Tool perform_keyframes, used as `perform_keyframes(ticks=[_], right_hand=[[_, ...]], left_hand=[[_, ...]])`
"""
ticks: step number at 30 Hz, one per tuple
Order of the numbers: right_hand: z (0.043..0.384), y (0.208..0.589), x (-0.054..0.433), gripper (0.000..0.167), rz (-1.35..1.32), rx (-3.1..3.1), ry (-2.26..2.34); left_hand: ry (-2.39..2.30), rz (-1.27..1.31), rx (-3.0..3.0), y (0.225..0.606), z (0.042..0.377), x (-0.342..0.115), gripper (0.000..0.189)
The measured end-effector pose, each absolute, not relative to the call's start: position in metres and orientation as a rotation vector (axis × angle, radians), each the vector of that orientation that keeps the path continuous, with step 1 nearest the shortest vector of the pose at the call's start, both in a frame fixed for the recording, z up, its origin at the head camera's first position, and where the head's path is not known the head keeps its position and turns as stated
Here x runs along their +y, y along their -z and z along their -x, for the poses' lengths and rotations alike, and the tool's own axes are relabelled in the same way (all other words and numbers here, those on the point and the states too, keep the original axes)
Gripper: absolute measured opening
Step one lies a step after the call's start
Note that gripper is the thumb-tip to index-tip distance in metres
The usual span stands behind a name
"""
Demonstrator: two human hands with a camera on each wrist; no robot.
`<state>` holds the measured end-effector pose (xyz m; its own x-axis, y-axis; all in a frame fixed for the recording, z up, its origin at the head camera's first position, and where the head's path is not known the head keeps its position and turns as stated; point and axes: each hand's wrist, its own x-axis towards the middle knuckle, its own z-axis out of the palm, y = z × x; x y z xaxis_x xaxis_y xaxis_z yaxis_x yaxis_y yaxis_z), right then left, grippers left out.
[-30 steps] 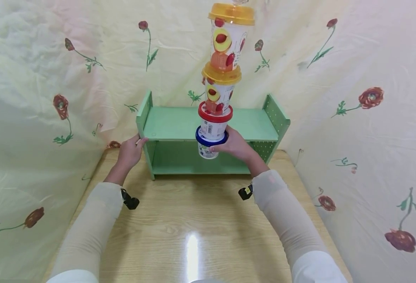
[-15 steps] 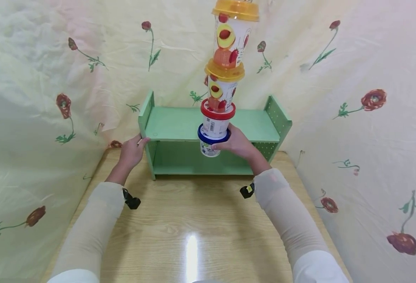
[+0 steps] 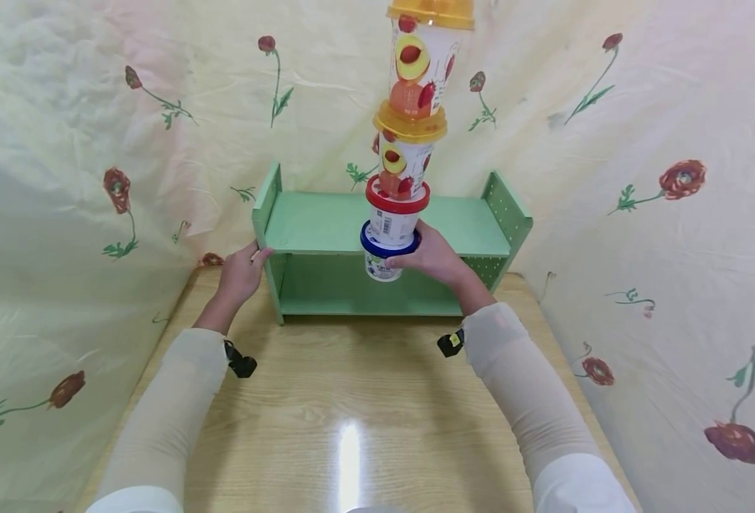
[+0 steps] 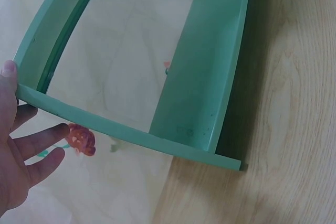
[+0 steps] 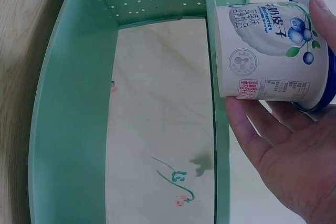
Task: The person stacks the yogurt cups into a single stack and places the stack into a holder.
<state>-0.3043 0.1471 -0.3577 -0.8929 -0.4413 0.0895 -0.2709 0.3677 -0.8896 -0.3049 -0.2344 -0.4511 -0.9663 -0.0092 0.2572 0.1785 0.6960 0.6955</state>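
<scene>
In the head view my right hand (image 3: 438, 256) grips the bottom cup of a tall stack, a white blueberry-print cup with a blue lid (image 3: 386, 249). The right wrist view shows its printed side (image 5: 273, 51), thumb and fingers around it. On it stand a red-lidded white cup (image 3: 395, 222), then a yellow-lidded peach-print cup (image 3: 403, 164), then another such cup (image 3: 418, 68) whose lid is cut off by the frame top. At the left end of a green two-tier shelf (image 3: 326, 221), my left hand (image 3: 241, 274) holds the side panel (image 4: 121, 129), thumb on its front edge.
The shelf stands on a wooden table (image 3: 313, 399) against a flower-printed cloth backdrop (image 3: 326, 85). Its right side panel (image 3: 508, 210) is perforated. More printed cloth (image 3: 659, 285) hangs along the right side, and likewise on the left.
The cup stack has shifted slightly up and right in the head view, with my right hand still gripping its bottom cup. My left hand stays at the shelf's left panel.
</scene>
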Motion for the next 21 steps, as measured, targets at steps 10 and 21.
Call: perform_keyframes(ticks=[10, 21], right_hand=[[0.284, 0.327, 0.142, 0.088, 0.634, 2.467, 1.525], [0.289, 0.325, 0.146, 0.088, 0.587, 2.482, 1.526]], left_hand=[[1.142, 0.126, -2.674, 0.451, 0.306, -0.235, 0.067], [1.145, 0.129, -2.683, 0.450, 0.306, -0.236, 0.067]])
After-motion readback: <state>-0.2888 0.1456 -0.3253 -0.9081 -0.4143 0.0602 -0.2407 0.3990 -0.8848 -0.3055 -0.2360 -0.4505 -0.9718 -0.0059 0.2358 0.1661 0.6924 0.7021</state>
